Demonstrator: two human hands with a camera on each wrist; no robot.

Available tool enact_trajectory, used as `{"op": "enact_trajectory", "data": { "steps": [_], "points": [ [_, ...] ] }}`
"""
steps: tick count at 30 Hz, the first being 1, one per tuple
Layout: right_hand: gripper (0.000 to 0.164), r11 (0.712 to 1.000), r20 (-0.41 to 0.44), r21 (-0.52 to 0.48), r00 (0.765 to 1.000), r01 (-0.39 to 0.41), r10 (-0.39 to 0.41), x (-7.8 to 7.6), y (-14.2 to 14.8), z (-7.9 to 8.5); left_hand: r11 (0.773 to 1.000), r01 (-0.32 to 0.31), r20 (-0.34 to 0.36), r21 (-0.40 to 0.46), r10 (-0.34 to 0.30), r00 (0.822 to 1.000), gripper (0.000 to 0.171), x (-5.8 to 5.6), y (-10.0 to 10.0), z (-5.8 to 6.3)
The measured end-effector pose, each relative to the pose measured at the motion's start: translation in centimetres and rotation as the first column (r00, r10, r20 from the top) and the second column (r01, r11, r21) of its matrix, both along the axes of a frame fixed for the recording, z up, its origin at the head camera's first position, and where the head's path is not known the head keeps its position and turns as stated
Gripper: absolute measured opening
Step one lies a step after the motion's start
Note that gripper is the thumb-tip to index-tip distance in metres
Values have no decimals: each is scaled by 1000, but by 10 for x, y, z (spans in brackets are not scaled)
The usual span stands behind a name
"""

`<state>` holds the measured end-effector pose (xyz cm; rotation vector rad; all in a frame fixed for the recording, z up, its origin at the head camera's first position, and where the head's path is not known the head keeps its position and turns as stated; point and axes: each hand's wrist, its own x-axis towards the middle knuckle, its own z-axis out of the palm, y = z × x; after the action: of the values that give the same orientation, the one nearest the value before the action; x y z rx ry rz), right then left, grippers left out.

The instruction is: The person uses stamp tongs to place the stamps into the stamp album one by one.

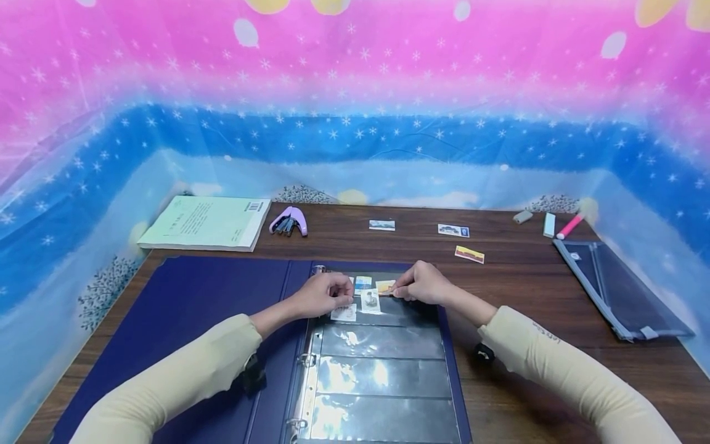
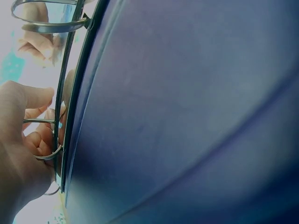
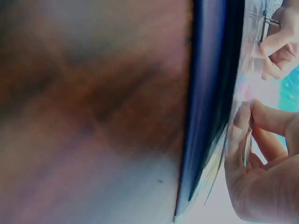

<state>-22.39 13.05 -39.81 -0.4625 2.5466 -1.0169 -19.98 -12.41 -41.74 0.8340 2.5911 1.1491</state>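
A dark blue ring binder (image 1: pixel 222 308) lies spread flat, with a black stamp page (image 1: pixel 383 342) of clear strip pockets on its rings. My right hand (image 1: pixel 424 283) pinches slim metal tweezers (image 3: pixel 247 144) over the top strip. Close to their tips, a pale stamp (image 1: pixel 370 301) with a grey picture overlaps the strip. A blue-and-white stamp (image 1: pixel 363 283), a yellow stamp (image 1: pixel 384 286) and another pale stamp (image 1: pixel 343 313) are around it. My left hand (image 1: pixel 324 295) rests at the strip's left end, fingers bent; whether they pinch the film is hidden.
Three loose stamps, one of them yellow and red (image 1: pixel 469 254), lie behind the binder. A pale green book (image 1: pixel 205 222) and a purple stapler (image 1: pixel 288 221) stand back left. At right are a mesh zip pouch (image 1: pixel 627 290), a pink pen (image 1: pixel 570 227) and an eraser (image 1: pixel 549 225).
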Motion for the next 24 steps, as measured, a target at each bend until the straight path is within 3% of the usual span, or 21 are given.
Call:
{"op": "enact_trajectory", "data": {
  "steps": [5, 12, 18, 24],
  "points": [
    [12, 999, 101, -23, 994, -48, 50, -7, 3, 3, 1000, 1, 1, 5, -1, 1000, 9, 0, 0, 0],
    [17, 992, 223, -82, 968, -101, 117, -13, 4, 7, 1000, -2, 7, 6, 2, 1000, 9, 1, 0, 1],
    [16, 988, 209, -65, 966, -141, 152, -15, 5, 7, 1000, -3, 12, 3, 3, 1000, 9, 2, 1, 1],
    [14, 974, 103, -46, 969, -222, 226, -15, 5, 7, 1000, -14, 12, 0, 14, 1000, 8, 2, 1, 3]
  ]
}}
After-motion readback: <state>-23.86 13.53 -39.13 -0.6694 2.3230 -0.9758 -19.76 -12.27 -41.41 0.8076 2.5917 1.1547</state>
